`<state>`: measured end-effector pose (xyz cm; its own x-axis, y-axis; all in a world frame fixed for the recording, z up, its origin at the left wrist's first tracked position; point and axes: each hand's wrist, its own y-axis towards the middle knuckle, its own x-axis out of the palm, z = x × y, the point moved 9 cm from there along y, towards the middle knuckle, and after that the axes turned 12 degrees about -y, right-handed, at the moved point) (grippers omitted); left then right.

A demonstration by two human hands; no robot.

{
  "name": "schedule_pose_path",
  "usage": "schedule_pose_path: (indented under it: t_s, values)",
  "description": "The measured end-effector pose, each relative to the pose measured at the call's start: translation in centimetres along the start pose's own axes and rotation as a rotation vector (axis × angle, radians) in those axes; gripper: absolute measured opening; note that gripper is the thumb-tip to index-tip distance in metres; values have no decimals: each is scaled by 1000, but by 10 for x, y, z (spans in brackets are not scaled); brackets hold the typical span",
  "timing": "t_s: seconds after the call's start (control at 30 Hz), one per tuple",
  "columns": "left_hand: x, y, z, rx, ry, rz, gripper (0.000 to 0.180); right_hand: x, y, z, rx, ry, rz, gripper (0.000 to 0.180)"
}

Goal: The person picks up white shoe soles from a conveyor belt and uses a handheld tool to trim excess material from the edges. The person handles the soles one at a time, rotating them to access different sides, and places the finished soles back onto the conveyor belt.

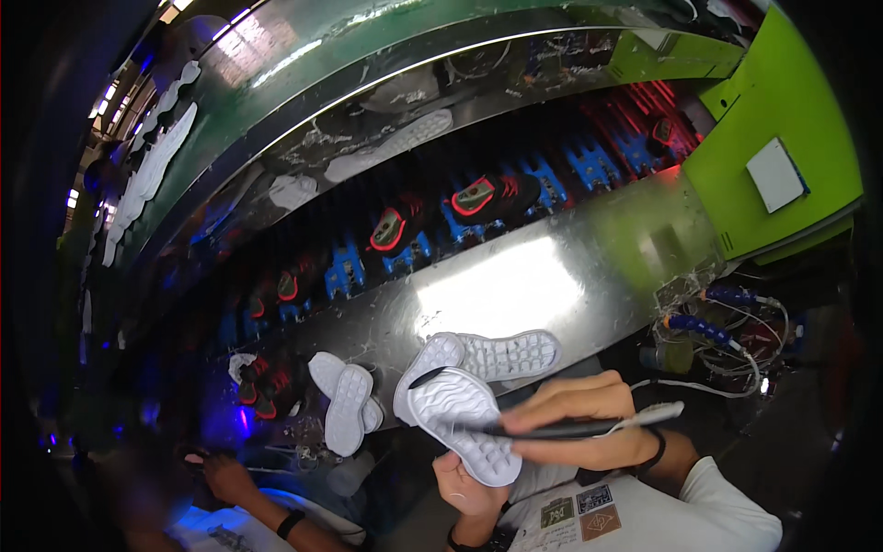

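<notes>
My left hand [464,492] holds a white shoe sole [460,419] from below, tread side up, tilted toward me. My right hand [589,419] grips a dark-handled brush [570,428] whose black tip lies across the sole's surface near its upper end. The brush's pale rear end sticks out to the right past my fingers. Behind the held sole a second white sole [506,354] rests on the shiny metal ledge [515,285].
A pair of white soles [345,405] lies on the ledge's left part. Black-and-red shoes [483,195] ride on blue holders along a conveyor behind. A green machine housing [782,166] stands right, hoses and wires [727,336] below it. Another person's hand [221,474] works at lower left.
</notes>
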<state>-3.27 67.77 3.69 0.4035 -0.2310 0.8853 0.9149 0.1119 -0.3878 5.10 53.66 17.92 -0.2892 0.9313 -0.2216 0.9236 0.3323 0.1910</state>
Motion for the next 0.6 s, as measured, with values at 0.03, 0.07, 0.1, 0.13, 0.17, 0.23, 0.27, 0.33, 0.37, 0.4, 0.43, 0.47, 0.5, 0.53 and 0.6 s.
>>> schedule_pose_path:
  t_s: [0.03,0.07,0.1,0.13,0.17,0.23,0.27,0.33,0.37,0.4,0.43,0.47,0.5,0.53,0.6]
  values:
    - [7,3,-12,-118,-326,-20,58,-1,-6,-2,-46,-147,78,26]
    - [4,10,-17,-71,-153,80,60,8,-14,-7,-137,-183,43,26]
    - [38,18,-24,-162,-134,-250,60,18,-23,-12,-230,-204,8,25]
    - [37,22,-27,-202,-150,-256,61,22,-31,-7,-166,-106,-87,25]
    - [37,24,-32,-243,-167,-262,61,7,-31,0,-85,-55,-60,26]
    - [50,28,-31,-72,-19,-8,61,-19,-28,12,87,54,-20,26]
    - [51,26,-30,10,60,123,61,-28,-29,10,131,-95,103,26]
    - [53,33,-43,-198,159,-96,60,-17,-34,-7,-36,-155,-35,24]
    - [61,34,-47,-297,180,-210,59,-16,-39,-12,-66,-157,-93,24]
    - [65,36,-45,-350,224,-194,59,-27,-37,-11,-60,-59,-114,24]
    - [67,35,-52,-548,133,-350,62,-35,-33,-11,-54,39,-137,24]
    - [63,31,-56,-646,66,-267,61,-36,-31,-10,-17,-53,-85,23]
    - [69,29,-57,-721,-2,-174,60,-33,-27,-7,15,-131,-49,22]
    - [51,36,-56,-641,210,219,57,-18,-30,-17,-49,-199,-146,24]
    - [82,33,-43,-925,295,-356,50,7,-46,-32,-175,-71,-400,27]
